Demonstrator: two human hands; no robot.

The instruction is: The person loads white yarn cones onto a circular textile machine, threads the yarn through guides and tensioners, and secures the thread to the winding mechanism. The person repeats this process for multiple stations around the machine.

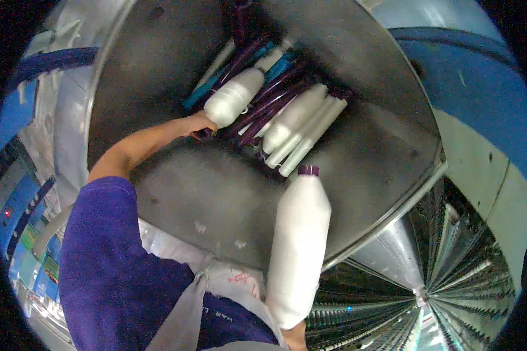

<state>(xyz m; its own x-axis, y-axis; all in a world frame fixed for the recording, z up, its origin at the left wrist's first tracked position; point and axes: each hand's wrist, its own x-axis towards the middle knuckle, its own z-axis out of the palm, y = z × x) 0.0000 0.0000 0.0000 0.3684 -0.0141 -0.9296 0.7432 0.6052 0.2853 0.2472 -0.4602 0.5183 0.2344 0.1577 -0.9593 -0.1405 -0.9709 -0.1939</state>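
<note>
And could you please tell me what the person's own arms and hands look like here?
The left forearm is bare below a violet-blue short sleeve; the left hand wears no glove. Of the right hand, only a small bare part shows; no right sleeve can be made out.

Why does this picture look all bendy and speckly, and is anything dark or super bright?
In the head view, the wide lens seems to bow the metal bin at its edges, with black at the corners; in the head view, grain speckles the purple sleeve; in the head view, shadow darkens the bin's deep end, while the large white bobbin looks bright and pale.
</note>
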